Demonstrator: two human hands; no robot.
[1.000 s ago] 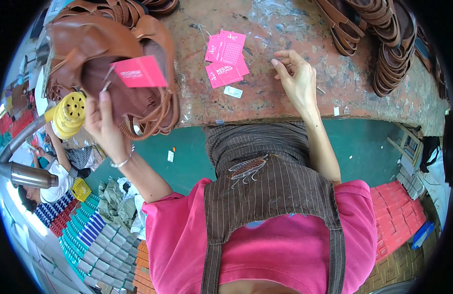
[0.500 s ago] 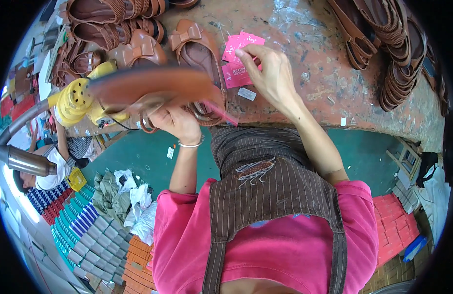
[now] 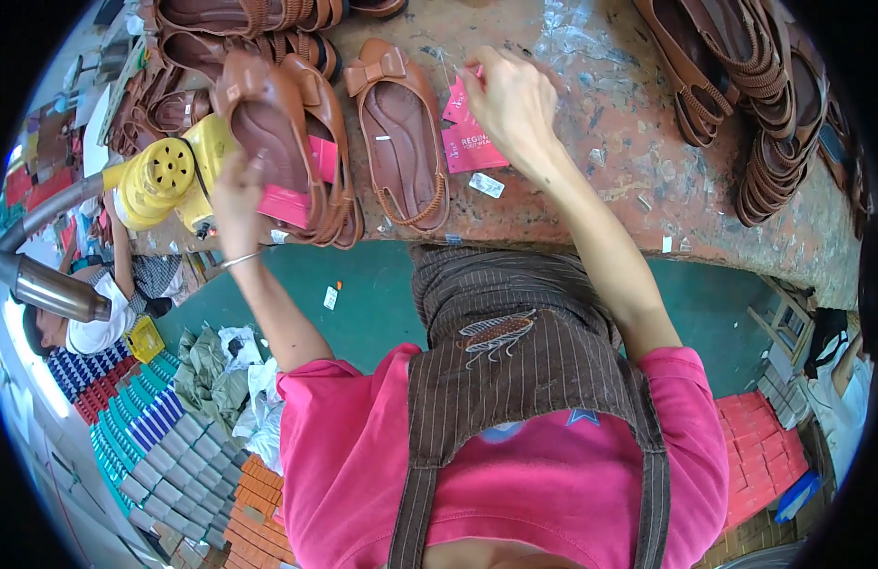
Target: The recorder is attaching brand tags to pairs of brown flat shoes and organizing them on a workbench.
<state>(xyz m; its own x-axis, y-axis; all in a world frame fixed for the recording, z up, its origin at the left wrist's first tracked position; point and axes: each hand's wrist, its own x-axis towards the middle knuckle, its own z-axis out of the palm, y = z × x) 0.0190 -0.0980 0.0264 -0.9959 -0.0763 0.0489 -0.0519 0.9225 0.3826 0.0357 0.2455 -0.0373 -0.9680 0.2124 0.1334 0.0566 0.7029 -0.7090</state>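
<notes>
My left hand [image 3: 238, 199], smeared by motion, is at the near left side of a brown sandal [image 3: 273, 142]. Its grip cannot be made out. This sandal overlaps another brown bow-front sandal [image 3: 346, 190], and pink tags [image 3: 285, 204] lie by their straps. To the right, a single sandal [image 3: 398, 133] with a bow and a braided back strap lies sole down on the worktable [image 3: 591, 190]. My right hand [image 3: 517, 100] has thumb and fingers pinched at a pink hang tag [image 3: 456, 102], over another pink card [image 3: 472, 147]. The fingertips are partly hidden.
A yellow machine head [image 3: 164, 175] on a metal arm stands at the left. Rows of brown sandals lie at the far left [image 3: 211, 19] and far right [image 3: 771, 114]. A small white sticker [image 3: 486, 185] is near the pink card. Stacked boxes [image 3: 183, 465] stand on the floor.
My left hand has brought the sandal from a blurred, sideways position down beside another at the left. The single sandal on the right is now uncovered. My right hand has shifted slightly left and away.
</notes>
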